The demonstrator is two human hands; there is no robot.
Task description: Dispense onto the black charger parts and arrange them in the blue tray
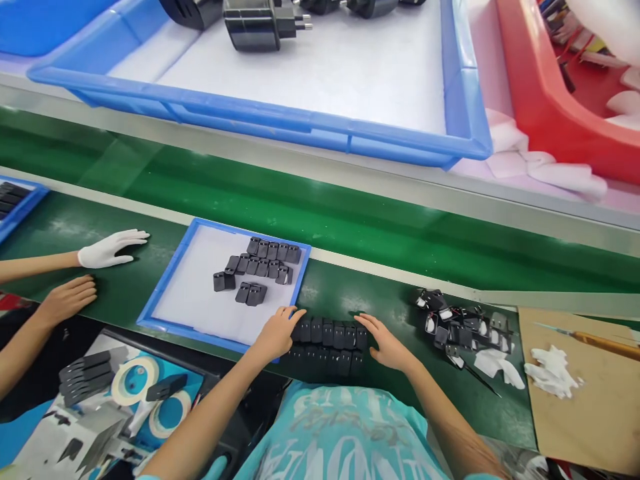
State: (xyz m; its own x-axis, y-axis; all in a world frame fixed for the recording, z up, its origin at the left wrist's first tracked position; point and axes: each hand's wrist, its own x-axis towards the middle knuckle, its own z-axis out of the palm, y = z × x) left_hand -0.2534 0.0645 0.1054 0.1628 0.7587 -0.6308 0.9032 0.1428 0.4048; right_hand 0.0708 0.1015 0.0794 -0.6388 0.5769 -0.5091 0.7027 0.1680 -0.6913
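Note:
Two rows of black plug adapter housings [327, 333] stand side by side on the green bench in front of me. At their left end is my left hand [274, 337], its fingers stretched along the end piece and touching it or nearly so. My right hand [387, 345] is by the right end, fingers and thumb apart, with the fingertips close to the last housing. Neither hand has anything lifted. Just left of the rows lies a blue-rimmed tray [173, 287] with a white liner, and several black housings [263, 267] are grouped on it.
A heap of black parts with white bits [463, 327] lies to the right, beside cardboard [580, 413] with a wooden-handled tool [600, 343]. At left are a co-worker's gloved hand [113, 249] and bare hand [67, 300]. A shelf above bears a blue tray [280, 127] and red bin [555, 113].

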